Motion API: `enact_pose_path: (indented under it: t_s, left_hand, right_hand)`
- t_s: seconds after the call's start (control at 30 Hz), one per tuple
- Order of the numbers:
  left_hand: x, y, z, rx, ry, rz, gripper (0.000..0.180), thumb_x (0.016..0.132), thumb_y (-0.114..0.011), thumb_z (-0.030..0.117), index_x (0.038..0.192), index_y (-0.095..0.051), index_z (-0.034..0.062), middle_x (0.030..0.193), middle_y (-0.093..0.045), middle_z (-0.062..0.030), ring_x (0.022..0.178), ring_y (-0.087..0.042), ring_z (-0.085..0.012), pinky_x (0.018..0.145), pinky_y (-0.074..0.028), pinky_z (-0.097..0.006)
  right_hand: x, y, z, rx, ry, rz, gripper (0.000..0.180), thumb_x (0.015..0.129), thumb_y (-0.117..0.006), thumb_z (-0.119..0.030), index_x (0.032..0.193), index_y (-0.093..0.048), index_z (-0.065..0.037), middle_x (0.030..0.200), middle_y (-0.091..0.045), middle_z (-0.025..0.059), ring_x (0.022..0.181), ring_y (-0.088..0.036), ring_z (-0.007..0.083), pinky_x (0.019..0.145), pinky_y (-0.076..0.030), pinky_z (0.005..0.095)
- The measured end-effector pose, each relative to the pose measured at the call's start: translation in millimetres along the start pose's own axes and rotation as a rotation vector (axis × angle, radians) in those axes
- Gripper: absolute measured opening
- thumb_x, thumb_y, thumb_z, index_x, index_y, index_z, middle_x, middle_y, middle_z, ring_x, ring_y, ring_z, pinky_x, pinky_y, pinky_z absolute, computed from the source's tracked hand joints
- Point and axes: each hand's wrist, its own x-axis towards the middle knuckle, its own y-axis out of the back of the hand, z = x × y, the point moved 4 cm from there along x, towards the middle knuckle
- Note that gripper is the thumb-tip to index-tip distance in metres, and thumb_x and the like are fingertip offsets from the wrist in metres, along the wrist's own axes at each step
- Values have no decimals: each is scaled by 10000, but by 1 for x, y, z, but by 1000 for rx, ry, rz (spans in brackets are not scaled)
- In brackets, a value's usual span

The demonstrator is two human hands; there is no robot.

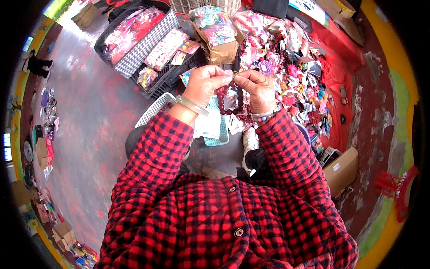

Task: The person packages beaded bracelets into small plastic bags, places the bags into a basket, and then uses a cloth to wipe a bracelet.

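A dark red beaded bracelet (230, 110) hangs in a loop between my two hands. My left hand (204, 87) pinches its upper left end, thumb against forefinger. On the other side my right hand (259, 89) pinches the upper right end in the same way. The fingertips nearly meet, and a bit of yellow cord shows between them. Under the bracelet stands a light blue plastic basket (217, 141) with white paper or packaging (207, 124) in it. To its left is a white basket (152, 109) holding dark red beads, partly hidden by my left arm.
A heap of colourful small accessories (295, 76) spreads over red cloth at the right. Beyond my hands are an open cardboard box (221, 53), a black crate (156, 92) and a houndstooth-patterned bin (148, 42). My shoe (250, 148) is beside the blue basket.
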Motion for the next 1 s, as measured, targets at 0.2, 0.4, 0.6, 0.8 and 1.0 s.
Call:
enact_pose_path:
  t_s: [0.2,0.4,0.6,0.8,1.0]
  left_hand:
    - [2,3,12,-213,35,-34,149,851,-547,46,978,-580,-24,901,-627,-72,780,-602,-121,711,-485,-232]
    - [-3,2,31,-134,-82,-10,161,847,-557,31,993,-605,-18,854,-632,-27,716,-572,-49,636,-469,-182]
    - [-25,-12,63,25,-211,-63,177,845,-537,-5,1014,-584,-34,905,-628,-74,801,-594,-112,707,-493,-237]
    - [-28,-18,77,169,-417,-115,169,828,-527,-54,990,-575,-41,985,-603,-116,877,-591,-157,774,-488,-270]
    - [-38,-24,80,366,-642,-92,182,793,-553,-90,963,-583,-31,990,-599,-131,912,-582,-176,792,-476,-278]
  right_hand:
    - [5,1,-11,66,40,137,150,836,-611,-105,927,-654,6,818,-643,25,719,-557,75,667,-436,199]
    - [3,-1,-29,128,-6,52,210,842,-575,-38,1038,-610,28,927,-647,91,812,-600,124,733,-465,223]
    - [-5,-7,-48,219,48,-103,180,792,-621,-26,968,-630,7,871,-639,45,795,-574,118,730,-439,241]
    - [-6,-10,-68,114,188,-213,177,774,-620,1,950,-628,16,903,-610,58,836,-567,134,747,-435,254]
    - [-17,-6,-73,4,250,-202,183,753,-639,7,936,-636,-1,948,-594,69,908,-551,156,799,-428,273]
